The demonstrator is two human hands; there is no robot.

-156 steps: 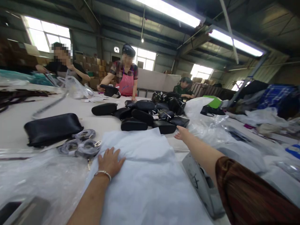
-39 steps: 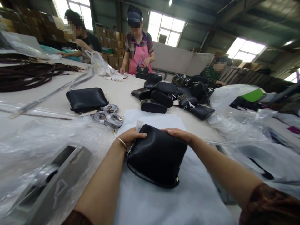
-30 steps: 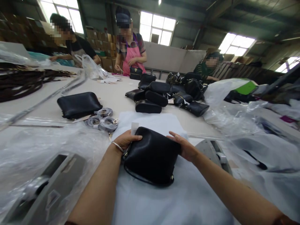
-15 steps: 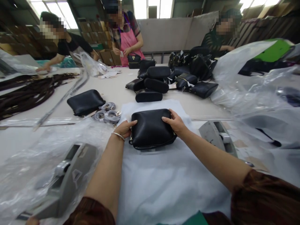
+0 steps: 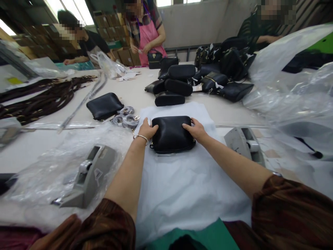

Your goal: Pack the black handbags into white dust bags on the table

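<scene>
A black handbag (image 5: 171, 134) rests on a spread white sheet of wrapping (image 5: 192, 187) in front of me. My left hand (image 5: 147, 130) grips its left end, thumb on top, fingers behind the side. On the opposite end, my right hand (image 5: 196, 130) holds it the same way. Small metal fittings show at the bag's lower corners. Left of it lies a second black bag (image 5: 105, 106), with straps coiled in clear wrap (image 5: 126, 118) beside it.
Two grey tape dispensers, one left (image 5: 91, 177) and one right (image 5: 244, 144), flank the sheet. Behind is a pile of black bags (image 5: 179, 86). Brown straps (image 5: 44, 97) lie at the left, and clear plastic (image 5: 291, 93) bulges at the right. Several people work across the table.
My view has tilted down and shifted left. Both hands still hold the handbag, which now sits flatter on the sheet. The co-worker at the far left has drawn an arm in.
</scene>
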